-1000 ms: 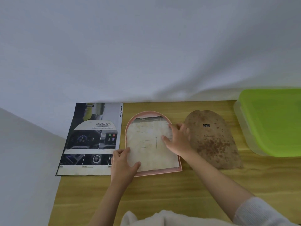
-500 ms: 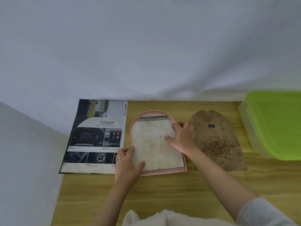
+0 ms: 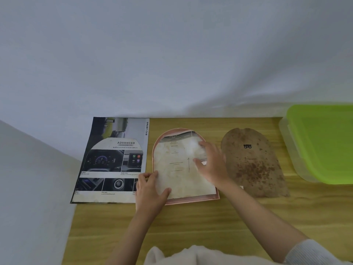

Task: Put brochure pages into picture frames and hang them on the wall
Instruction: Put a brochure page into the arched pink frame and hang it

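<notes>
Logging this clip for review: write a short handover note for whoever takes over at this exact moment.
Left hand: holds the lower left corner of the page, thumb on top.
Right hand: fingers spread, pressing the page's right side flat.
The page lies face down in the pink arched frame on the table. The brown backing board lies just right of the frame; the brochure lies on its left.
Done: frame opened, page laid in.
Left: settle the page, fit the backing board, hang the frame on the wall.
</notes>
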Demonstrator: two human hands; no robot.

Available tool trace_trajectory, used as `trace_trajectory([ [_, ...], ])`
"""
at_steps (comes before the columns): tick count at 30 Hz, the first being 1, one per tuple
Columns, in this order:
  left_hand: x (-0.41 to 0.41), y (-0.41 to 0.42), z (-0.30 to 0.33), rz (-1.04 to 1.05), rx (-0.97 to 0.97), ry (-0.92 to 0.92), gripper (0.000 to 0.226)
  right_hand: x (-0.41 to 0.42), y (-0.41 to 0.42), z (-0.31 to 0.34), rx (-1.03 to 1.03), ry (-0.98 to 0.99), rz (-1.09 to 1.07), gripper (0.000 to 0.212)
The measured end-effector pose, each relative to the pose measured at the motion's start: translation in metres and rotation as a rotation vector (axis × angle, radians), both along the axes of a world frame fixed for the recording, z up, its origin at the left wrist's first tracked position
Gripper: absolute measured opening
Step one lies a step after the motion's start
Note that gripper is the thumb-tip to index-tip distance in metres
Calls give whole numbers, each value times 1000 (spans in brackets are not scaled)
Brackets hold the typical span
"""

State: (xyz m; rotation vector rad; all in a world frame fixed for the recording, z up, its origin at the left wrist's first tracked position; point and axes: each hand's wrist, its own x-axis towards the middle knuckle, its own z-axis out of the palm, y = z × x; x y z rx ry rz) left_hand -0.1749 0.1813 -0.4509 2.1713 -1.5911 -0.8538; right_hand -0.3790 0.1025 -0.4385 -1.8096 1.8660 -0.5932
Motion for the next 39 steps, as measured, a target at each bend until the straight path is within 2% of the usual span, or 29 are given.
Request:
trace_trajectory([
  [4, -1, 0, 0, 10, -5, 0, 75, -6, 23, 2, 40, -159, -32, 63],
  [12, -2, 1, 1, 19, 4, 13, 76, -6, 70, -7, 7, -291, -180, 50],
  [17, 0, 1, 9, 83, 6, 160, 73, -4, 66, 1, 10, -562, -315, 48],
  [23, -6, 11, 28, 100, -164, 312, 52, -26, 79, 10, 17, -735, -333, 49],
  [30, -56, 43, 46, 10, -123, 532, 42, -79, 121, 13, -24, -736, -466, 38],
  [39, -151, 75, 38, -212, -9, 558, 42, -178, 201, -8, -41, -548, -653, 26],
])
